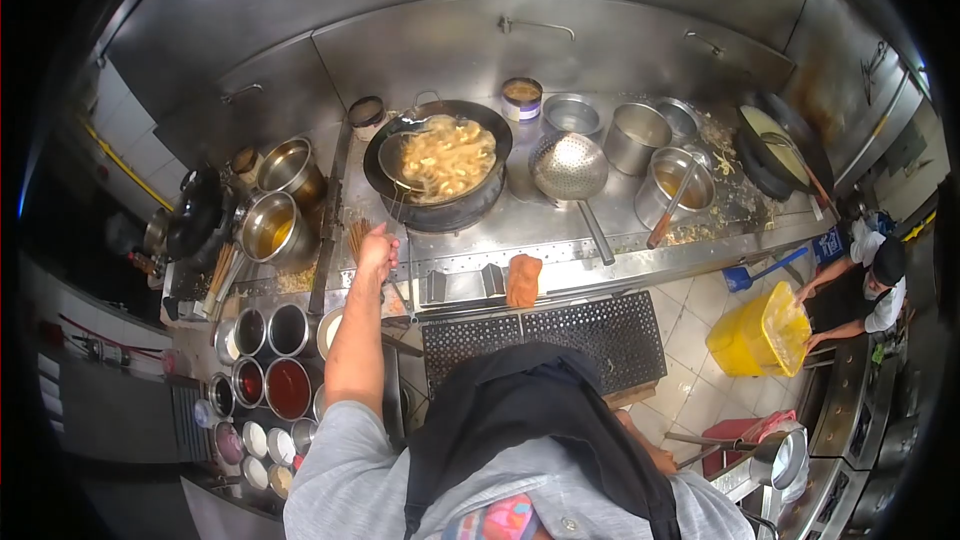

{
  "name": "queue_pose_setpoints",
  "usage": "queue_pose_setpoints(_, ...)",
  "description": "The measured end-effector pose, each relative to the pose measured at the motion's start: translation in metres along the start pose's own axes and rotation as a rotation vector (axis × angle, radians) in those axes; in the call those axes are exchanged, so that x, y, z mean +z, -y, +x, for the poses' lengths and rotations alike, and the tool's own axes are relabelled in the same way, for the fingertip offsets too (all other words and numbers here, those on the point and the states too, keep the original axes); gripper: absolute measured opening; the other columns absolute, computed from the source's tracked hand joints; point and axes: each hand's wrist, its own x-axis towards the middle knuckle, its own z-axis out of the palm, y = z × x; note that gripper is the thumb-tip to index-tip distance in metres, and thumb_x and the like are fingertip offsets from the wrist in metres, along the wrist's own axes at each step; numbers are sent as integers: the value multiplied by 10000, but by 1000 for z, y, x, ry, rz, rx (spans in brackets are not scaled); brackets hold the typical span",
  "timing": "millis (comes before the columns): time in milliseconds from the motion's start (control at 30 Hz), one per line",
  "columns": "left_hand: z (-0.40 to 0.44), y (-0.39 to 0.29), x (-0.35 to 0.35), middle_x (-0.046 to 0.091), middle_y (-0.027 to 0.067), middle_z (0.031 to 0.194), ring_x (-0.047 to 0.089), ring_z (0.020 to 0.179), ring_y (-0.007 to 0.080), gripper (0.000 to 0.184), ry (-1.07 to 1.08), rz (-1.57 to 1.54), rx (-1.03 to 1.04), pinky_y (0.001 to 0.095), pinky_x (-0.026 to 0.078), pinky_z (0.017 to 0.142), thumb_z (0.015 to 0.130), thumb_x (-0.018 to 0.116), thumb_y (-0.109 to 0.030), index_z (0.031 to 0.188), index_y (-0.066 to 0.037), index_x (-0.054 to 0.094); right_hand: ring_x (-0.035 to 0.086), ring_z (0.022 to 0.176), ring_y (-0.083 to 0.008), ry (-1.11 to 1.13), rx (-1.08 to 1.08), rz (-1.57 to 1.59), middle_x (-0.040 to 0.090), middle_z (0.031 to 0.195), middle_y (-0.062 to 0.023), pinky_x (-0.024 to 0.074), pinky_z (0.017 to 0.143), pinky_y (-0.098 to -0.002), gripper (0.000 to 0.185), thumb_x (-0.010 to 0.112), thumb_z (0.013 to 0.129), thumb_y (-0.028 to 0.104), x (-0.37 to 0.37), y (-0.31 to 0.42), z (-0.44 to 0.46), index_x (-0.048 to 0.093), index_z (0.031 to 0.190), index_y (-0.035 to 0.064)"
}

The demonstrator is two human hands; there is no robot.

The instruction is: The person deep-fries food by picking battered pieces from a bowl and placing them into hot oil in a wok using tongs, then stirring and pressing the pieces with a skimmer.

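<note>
My left hand [376, 253] reaches forward to the stove edge, its fingers closed around the thin handle of a wire skimmer [396, 162]. The skimmer's basket rests at the left side of a black wok [497, 180]. Pale, golden pieces of food [450, 155] bubble in oil in the wok. Just left of my left hand is a bundle of thin bamboo sticks [357, 236]. My right hand [660, 458] is low at my right side, mostly hidden by my body; its fingers cannot be made out.
A perforated ladle [569, 166], metal pots [637, 135] and a second wok [790, 145] stand to the right. Sauce containers [288, 388] are at lower left. An orange cloth [523, 280] hangs on the stove edge. A co-worker [880, 280] holds a yellow bin [745, 335].
</note>
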Motion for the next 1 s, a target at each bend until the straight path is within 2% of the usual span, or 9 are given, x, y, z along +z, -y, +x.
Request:
queue_pose_setpoints(133,-16,1,5,484,0,693,362,473,93,686,-28,-12,39,272,329,407,896,438,-46,1525,-113,170,578,638,-172,52,-99,39,619,798,-56,447,521,-324,158,538,847,170,-6,11,8,640,891,57)
queue_pose_setpoints(433,-16,14,-5,543,16,736,435,488,97,549,-231,360,270,264,396,435,879,448,-21,1427,-38,419,614,750,-187,25,-248,-251,619,932,-51,460,610,-350,166,519,888,209,-12,57,-11,608,962,89)
queue_pose_setpoints(500,30,50,-35,663,193,1099,664,939,284,480,-304,674,576,364,516,810,880,456,-54,1357,-31,500,613,756,-189,17,-212,-201,619,930,-55,465,611,-353,164,515,890,206,-9,48,-7,604,966,91)
queue_pose_setpoints(533,19,47,-33,663,193,1099,664,939,284,480,-305,673,572,364,516,810,880,456,-54,1357,-31,500,609,752,-189,11,-54,-3,618,920,-55,468,607,-354,163,514,885,199,-6,38,4,603,969,91)
queue_pose_setpoints(600,-21,23,-18,598,228,1246,571,1184,315,451,-288,748,589,353,415,1002,887,483,-70,1334,-19,514,606,748,-188,6,109,193,617,910,-56,471,603,-356,163,513,879,192,-4,24,18,602,972,92)
queue_pose_setpoints(700,-57,3,-3,610,216,1229,592,1148,320,443,-300,837,469,353,436,977,894,509,-74,1335,-28,515,599,736,-185,63,116,127,625,922,-59,477,595,-359,184,512,872,181,-11,5,30,607,1002,92)
queue_pose_setpoints(767,-67,3,1,611,214,1229,594,1143,322,445,-295,837,499,353,438,974,894,511,-63,1338,-39,516,599,739,-179,190,-133,251,635,946,-58,465,587,-344,216,521,867,194,-20,-18,41,616,1034,95)
queue_pose_setpoints(867,-68,7,2,612,211,1227,597,1133,327,451,-283,830,564,352,444,965,894,508,-37,1344,-56,514,599,744,-171,168,87,265,645,960,-50,446,586,-327,246,534,857,207,-24,-64,100,619,1062,101)
queue_pose_setpoints(1000,-66,12,5,610,217,1224,596,1129,323,459,-269,762,625,338,443,956,898,504,-36,1355,-63,505,584,716,-159,164,-72,112,635,917,-28,428,579,-311,221,543,849,213,-23,-49,86,630,1023,110)
